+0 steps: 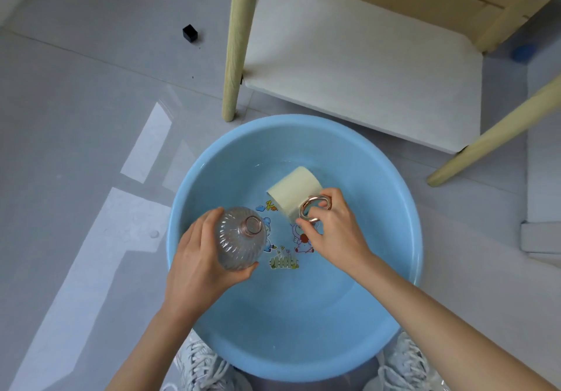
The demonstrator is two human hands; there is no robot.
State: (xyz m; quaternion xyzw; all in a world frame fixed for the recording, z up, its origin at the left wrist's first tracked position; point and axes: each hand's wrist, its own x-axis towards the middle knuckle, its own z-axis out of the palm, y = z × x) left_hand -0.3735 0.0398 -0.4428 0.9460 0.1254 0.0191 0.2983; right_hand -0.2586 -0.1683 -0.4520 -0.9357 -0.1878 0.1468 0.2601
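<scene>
Clear ribbed glass bottle (239,238): gripped round its body by the left hand (197,266), fingers curled about it, over the blue basin (303,357). Long axis near upright; the rose-gold neck points up, tilted slightly toward the right hand (331,226).

Rose-gold ring (314,210): pinched in the right hand's fingertips, near the bottle.

Cream pad (296,191): just beyond the right hand, against the ring.

Wooden-legged stool (364,56): beyond both hands.

Black cube (190,32): on the floor, well beyond the left hand.
</scene>
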